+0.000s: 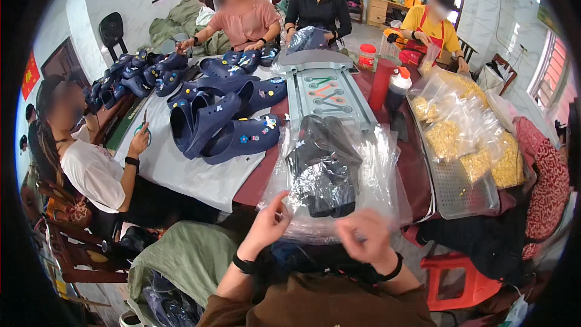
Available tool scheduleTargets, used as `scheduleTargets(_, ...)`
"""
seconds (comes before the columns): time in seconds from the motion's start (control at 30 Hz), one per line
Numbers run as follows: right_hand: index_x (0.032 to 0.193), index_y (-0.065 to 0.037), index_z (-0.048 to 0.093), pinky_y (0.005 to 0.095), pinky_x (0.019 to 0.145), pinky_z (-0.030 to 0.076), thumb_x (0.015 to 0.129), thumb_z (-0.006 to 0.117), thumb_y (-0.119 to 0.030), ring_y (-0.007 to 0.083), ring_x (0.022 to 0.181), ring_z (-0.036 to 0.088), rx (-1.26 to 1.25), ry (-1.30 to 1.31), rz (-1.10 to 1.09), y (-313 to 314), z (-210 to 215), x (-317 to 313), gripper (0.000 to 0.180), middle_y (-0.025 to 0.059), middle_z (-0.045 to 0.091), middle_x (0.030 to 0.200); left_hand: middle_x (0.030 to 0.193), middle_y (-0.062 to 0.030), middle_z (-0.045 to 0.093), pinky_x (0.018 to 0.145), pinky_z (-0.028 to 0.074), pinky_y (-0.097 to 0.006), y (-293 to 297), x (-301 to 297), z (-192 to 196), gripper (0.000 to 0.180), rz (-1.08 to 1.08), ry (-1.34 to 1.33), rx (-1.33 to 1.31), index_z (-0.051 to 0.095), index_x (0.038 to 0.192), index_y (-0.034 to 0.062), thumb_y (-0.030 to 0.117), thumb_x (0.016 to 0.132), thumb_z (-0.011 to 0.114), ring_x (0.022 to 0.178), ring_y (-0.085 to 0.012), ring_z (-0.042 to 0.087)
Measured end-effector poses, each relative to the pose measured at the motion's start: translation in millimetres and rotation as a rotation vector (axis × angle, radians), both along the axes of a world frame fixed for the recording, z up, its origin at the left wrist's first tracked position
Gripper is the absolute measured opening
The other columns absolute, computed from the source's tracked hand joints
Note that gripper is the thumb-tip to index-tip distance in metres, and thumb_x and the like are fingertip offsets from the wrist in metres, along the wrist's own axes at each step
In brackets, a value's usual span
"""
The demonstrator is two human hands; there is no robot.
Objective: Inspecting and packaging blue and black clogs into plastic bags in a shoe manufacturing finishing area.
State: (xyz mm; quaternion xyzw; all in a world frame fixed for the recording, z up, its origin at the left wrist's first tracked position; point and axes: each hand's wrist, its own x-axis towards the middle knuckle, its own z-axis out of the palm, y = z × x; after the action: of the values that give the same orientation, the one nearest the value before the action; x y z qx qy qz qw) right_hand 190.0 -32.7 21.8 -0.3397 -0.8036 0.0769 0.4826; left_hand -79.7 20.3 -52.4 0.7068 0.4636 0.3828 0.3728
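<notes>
Bagged dark item (325, 172) — between, just beyond the hands (268, 225) (367, 236)

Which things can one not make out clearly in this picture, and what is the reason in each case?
All in the head view:
Right hand: blurred, so whether it touches the clear plastic is uncertain.
Dark item: fine details lost under glare on the plastic.
Gray board: part of its near end hidden by the dark item.
Green sack: lower part cut off by the bottom edge.
</notes>
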Motion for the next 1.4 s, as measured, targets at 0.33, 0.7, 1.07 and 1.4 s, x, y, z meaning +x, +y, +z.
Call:
scheduleTargets(0.33,0.150,0.000,0.039,0.0362,0.086,0.054,0.092,0.072,-0.024,0.0318,0.119,0.059,-0.391,0.165,-0.502,42.2,-48.3,23.4,0.070,0.0204,0.052,0.139,0.154,-0.0177,0.037,0.103,0.046,-0.041,30.4,0.6,20.9,0.078,0.041,-0.516,-0.217,0.015,0.164,0.0161,0.035,0.103,0.060,0.136,-0.0283,0.046)
scheduleTargets(0.7,0.160,-0.003,0.020,0.0425,0.102,0.048,0.090,0.075,-0.023,0.0399,0.133,0.052,-0.565,0.004,-0.121,30.7,-49.9,19.2,0.091,0.0284,0.048,0.146,0.158,-0.0326,0.030,0.114,0.038,-0.044,17.1,51.9,0.8,0.095,0.033,-0.013,0.031,-0.001,0.161,0.0026,0.013,0.095,0.067,0.143,-0.0435,0.040)
scheduleTargets(1.07,0.158,-0.008,0.030,0.0389,0.087,0.054,0.080,0.085,-0.016,0.0311,0.107,0.067,-0.810,0.298,-0.128,18.6,-59.7,1.0,0.096,0.0237,0.059,0.130,0.156,-0.0461,0.001,0.119,0.026,-0.056,-8.2,68.8,7.6,0.140,0.022,0.169,0.236,-0.014,0.155,-0.0070,0.045,0.073,0.088,0.150,-0.0560,0.006)
scheduleTargets(1.4,0.158,0.006,0.021,0.0380,0.088,0.053,0.096,0.069,-0.021,0.0254,0.106,0.065,-0.736,0.338,0.109,17.6,-55.4,-4.1,0.083,0.0222,0.058,0.133,0.156,-0.0432,0.002,0.117,0.031,-0.057,-8.6,66.5,17.8,0.157,0.170,0.264,0.217,-0.006,0.156,-0.0050,0.054,0.053,0.097,0.147,-0.0593,0.012)
